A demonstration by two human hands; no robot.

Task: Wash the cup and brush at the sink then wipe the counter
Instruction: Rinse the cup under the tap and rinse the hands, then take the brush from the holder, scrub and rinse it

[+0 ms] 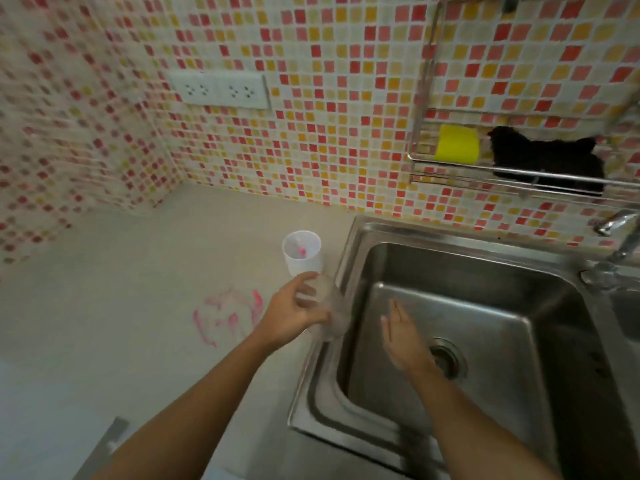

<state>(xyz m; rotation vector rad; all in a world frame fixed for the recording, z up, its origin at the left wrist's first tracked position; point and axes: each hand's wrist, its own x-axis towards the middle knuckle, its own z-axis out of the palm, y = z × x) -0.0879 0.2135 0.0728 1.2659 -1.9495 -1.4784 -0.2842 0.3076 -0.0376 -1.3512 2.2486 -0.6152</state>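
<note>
Soft even light, blurred—bowed edges

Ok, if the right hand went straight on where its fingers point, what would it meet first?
Likely the back wall of the sink, near its left corner. The right hand is held flat over it, fingers aimed there; its height is unclear.

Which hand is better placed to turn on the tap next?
Likely right. The right hand is free over the sink, nearer the tap; the left hand grips the clear cup.
</note>
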